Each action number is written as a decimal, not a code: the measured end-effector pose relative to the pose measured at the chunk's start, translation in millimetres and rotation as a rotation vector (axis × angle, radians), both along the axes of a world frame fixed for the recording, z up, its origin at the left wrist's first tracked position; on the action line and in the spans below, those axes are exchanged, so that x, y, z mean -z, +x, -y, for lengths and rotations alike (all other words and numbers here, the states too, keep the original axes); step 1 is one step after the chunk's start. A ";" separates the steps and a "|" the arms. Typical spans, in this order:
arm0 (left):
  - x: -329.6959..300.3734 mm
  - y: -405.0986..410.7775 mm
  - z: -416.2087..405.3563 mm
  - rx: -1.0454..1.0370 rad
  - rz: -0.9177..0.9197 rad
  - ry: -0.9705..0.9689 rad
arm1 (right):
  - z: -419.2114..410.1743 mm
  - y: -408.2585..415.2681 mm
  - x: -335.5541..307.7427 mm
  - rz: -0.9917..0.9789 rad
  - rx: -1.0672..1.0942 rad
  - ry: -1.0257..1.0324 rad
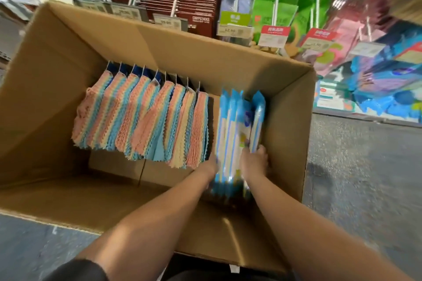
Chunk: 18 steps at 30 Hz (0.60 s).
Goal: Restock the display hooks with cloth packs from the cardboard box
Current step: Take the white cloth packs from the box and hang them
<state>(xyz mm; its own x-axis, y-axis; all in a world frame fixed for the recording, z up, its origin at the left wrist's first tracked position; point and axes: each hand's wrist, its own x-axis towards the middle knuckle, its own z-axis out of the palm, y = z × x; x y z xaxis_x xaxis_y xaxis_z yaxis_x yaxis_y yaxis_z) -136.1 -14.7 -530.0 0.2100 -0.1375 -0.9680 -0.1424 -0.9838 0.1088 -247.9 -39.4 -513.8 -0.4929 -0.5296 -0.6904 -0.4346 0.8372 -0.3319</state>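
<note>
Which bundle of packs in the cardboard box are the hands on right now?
The blue-and-white plastic-wrapped packs by the box's right wall; left hand and right hand flank them. The pink-yellow-blue zigzag cloth packs are untouched.

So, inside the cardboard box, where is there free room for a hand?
Bare floor lies below the striped cloth packs, toward the box's left wall. The right end is crowded: both hands grip the blue packs there.
</note>
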 end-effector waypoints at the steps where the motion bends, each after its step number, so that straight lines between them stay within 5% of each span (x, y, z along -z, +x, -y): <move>1: -8.6 -1.4 3.4 0.005 -0.050 0.025 | 0.9 0.1 0.1 0.020 -0.001 0.017; 4: -5.5 -1.1 8.6 0.200 -0.032 -0.120 | 3.7 -2.1 12.6 0.116 0.027 0.071; 8: 12.1 3.5 22.9 0.117 -0.052 -0.285 | 3.0 -6.6 31.9 0.218 0.123 0.144; 18: 41.9 15.7 38.8 0.131 -0.239 -0.228 | 1.1 -1.3 40.8 0.319 0.339 0.216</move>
